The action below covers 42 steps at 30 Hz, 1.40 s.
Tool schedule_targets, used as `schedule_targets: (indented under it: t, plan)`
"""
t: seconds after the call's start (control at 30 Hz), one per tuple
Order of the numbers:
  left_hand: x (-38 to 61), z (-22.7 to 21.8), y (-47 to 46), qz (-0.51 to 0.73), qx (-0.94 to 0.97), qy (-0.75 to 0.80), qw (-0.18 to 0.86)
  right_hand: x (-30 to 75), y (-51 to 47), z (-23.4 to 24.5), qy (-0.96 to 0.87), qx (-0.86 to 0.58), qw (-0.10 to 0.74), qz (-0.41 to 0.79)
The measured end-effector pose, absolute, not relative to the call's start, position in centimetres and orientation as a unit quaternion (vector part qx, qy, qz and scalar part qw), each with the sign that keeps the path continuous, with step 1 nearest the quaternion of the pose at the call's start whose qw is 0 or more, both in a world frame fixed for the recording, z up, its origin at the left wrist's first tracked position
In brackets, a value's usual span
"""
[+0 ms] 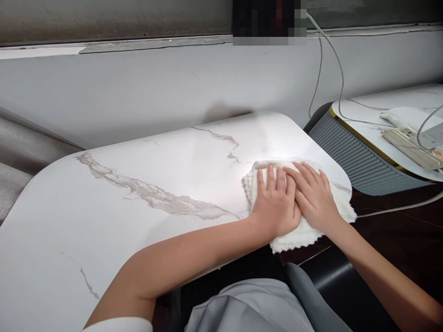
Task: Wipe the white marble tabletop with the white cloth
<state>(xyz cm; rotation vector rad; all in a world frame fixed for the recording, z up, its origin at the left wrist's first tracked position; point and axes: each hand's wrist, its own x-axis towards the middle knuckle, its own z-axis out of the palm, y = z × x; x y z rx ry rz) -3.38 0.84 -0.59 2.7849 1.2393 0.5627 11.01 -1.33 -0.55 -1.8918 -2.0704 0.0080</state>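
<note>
A white fluffy cloth lies at the near right corner of a white marble-patterned table, part of it hanging over the edge. My left hand lies flat on the cloth with fingers stretched out. My right hand rests flat beside it, its fingers overlapping the left hand's edge. Both hands press the cloth onto the tabletop.
A second marble-topped table with a ribbed grey side stands to the right. On it lie a white power strip, a folded white cloth and grey cables. A grey wall runs behind. Dark floor shows between the tables.
</note>
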Motion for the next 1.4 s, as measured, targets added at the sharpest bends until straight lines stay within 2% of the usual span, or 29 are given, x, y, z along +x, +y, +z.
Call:
schedule_targets:
  t: [0.33,0.7,0.9,1.07,1.23,1.4]
  plan:
    - [-4.0,-0.4,4.2,0.154,0.880,0.448,0.032,10.2,3.4,-0.6,-0.747,-0.639,0.181,0.017]
    - [-4.2,-0.6,15.5,0.183,0.834,0.518,0.044,9.2,16.5,-1.0,-0.753,-0.613,0.238,0.010]
    - [-5.9,-0.3,20.4,0.182,0.831,0.522,0.052,7.8,22.3,-2.0,-0.736,-0.637,0.225,-0.032]
    - [-7.1,-0.3,22.9,0.197,0.829,0.520,0.061,6.8,25.2,-2.2,-0.730,-0.656,0.187,-0.043]
    - [-8.4,-0.6,24.9,0.216,0.830,0.509,0.066,5.1,27.3,-2.7,-0.710,-0.666,0.227,-0.035]
    - [-9.3,-0.7,25.5,0.211,0.837,0.501,0.059,4.0,27.7,-3.0,-0.698,-0.678,0.227,-0.045]
